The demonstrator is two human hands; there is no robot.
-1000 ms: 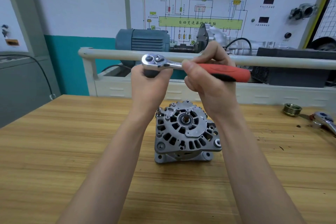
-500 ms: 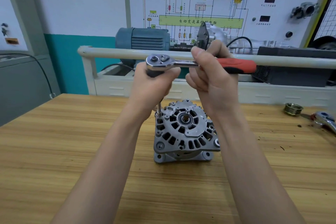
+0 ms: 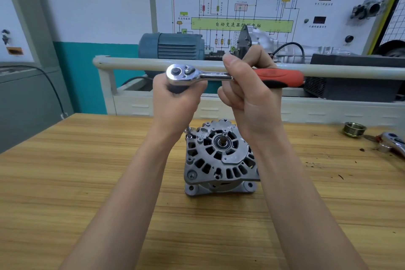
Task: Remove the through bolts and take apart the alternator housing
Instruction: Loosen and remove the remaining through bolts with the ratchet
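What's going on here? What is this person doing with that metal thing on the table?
A person is taking apart an alternator that stands on a wooden table. Both hands are raised above it: the right hand holds a red-handled ratchet, and the left hand grips the dark socket under its head. One bolt sticks up from the housing.

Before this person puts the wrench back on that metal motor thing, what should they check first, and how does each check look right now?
1. Alternator stands upright on the table: ok.
2. Ratchet wrench held above it: right hand grips the handle, left hand grips under the head: ok.
3. Socket seated on the ratchet: cannot tell, the left hand hides it.
4. Through bolt at the upper left edge stands raised and reachable: ok.
5. Alternator braced against turning: not ok, no hand on it.
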